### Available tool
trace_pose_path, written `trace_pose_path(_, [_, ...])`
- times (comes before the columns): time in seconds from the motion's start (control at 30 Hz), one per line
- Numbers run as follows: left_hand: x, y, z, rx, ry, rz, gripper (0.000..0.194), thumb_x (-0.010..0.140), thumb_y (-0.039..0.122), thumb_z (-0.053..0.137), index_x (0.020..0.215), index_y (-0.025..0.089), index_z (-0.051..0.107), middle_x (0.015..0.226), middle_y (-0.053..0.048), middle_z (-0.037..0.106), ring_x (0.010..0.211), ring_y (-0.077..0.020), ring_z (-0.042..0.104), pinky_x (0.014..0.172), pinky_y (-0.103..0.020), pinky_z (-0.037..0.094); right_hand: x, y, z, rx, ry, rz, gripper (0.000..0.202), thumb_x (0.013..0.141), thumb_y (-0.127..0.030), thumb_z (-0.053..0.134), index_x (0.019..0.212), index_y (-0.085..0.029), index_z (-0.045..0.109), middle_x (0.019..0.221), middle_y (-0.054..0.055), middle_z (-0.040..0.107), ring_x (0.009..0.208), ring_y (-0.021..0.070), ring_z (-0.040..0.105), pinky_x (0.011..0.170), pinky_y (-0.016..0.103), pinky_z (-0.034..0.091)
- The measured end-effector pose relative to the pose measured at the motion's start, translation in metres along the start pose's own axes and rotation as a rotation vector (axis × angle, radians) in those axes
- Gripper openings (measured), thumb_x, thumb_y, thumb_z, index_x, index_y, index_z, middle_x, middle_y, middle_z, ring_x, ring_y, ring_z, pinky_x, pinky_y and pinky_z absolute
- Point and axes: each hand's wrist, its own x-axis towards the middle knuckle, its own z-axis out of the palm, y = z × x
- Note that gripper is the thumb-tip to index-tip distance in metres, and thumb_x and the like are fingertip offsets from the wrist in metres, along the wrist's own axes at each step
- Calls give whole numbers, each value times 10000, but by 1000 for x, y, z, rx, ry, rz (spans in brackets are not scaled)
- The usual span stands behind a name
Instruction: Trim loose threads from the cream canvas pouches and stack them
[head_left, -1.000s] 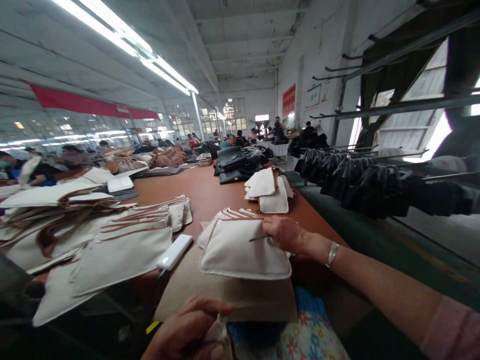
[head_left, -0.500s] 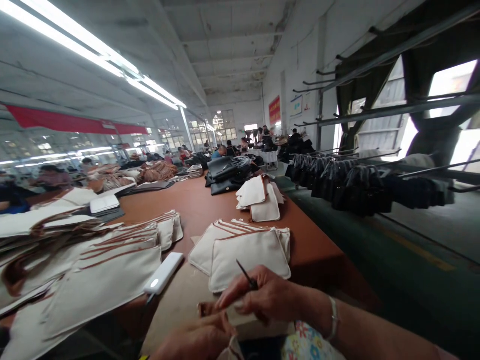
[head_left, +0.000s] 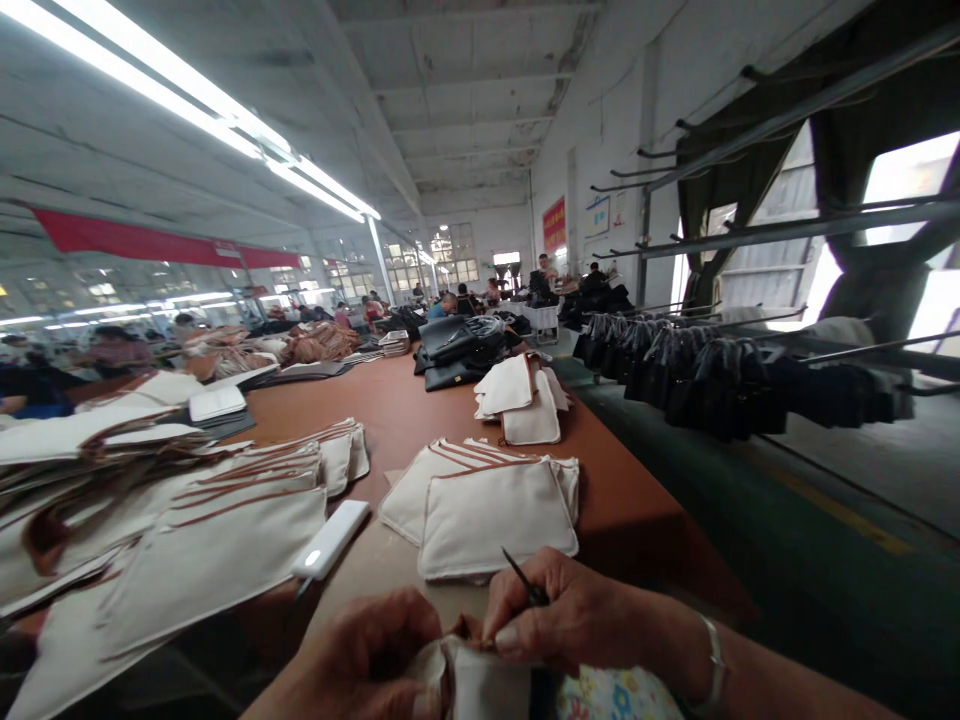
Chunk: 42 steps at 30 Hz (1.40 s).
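Head view, lower edge: cream fabric pouch (head_left: 469,680) pinched between both hands. Left hand (head_left: 367,660) grips its left side; right hand (head_left: 570,620) nips the top edge, thin dark tool (head_left: 523,578) held in the fingers. Stacked pouches (head_left: 495,505) just beyond on table (head_left: 420,400).

A long brown tabletop (head_left: 420,415) runs up the middle of the frame. At centre lies a stack of cream pouches (head_left: 495,510) with brown trim; a white slim device (head_left: 330,540) lies just left of it. Larger heaps of cream pieces (head_left: 172,500) fill the lower left. Further up sit a smaller cream pile (head_left: 525,400) and black bags (head_left: 461,350). At right, dark bags (head_left: 712,375) hang on a rack. Strip lights (head_left: 225,110) cross the upper left.
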Motion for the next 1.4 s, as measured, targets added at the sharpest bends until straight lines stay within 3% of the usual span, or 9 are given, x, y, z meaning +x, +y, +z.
trace_pose_path(0.13, [11, -11, -2, 92, 22, 12, 481, 729, 591, 746, 831, 162, 553, 675, 51, 396, 622, -103, 288, 528, -236, 204, -5, 2, 4, -42, 76, 19, 241, 746, -285, 722, 893, -96, 740, 544, -48, 524, 387, 38, 364, 374, 171, 248])
trace_pose_path(0.43, [12, -1, 10, 166, 15, -59, 479, 828, 597, 638, 891, 123, 644, 719, 32, 452, 658, -114, 335, 555, -232, 228, -3, -10, 11, -225, 187, -10, 165, 705, -247, 700, 722, -83, 692, 588, -22, 540, 526, 61, 382, 470, 183, 281])
trace_pose_path(0.67, [22, -18, 17, 173, 95, -91, 493, 832, 599, 617, 892, 112, 675, 719, 23, 449, 679, -131, 351, 584, -246, 239, -5, -2, 6, -280, 173, 13, 275, 663, -289, 798, 808, -87, 680, 642, -26, 552, 572, 75, 418, 506, 188, 307])
trace_pose_path(0.8, [26, -17, 23, 168, 118, -74, 499, 824, 614, 607, 842, 118, 655, 705, 30, 409, 680, -133, 335, 581, -245, 236, -5, -4, 5, -339, 189, -2, 202, 745, -282, 737, 790, -101, 661, 631, -39, 525, 567, 71, 400, 500, 184, 307])
trace_pose_path(1.07, [30, -17, 28, 45, 122, -17, 553, 753, 669, 641, 797, 118, 611, 676, 20, 442, 645, -127, 331, 563, -257, 215, -4, -3, 7, -336, 205, 18, 79, 768, -203, 634, 749, -127, 622, 578, -60, 448, 525, 66, 335, 462, 190, 243])
trace_pose_path(1.4, [41, -27, 36, -33, 243, -130, 330, 643, 456, 684, 697, 141, 598, 581, 15, 510, 548, -109, 347, 527, -255, 209, -8, -1, 13, -332, 256, 52, 103, 746, -238, 614, 736, -136, 605, 554, -64, 415, 518, 76, 331, 463, 204, 253])
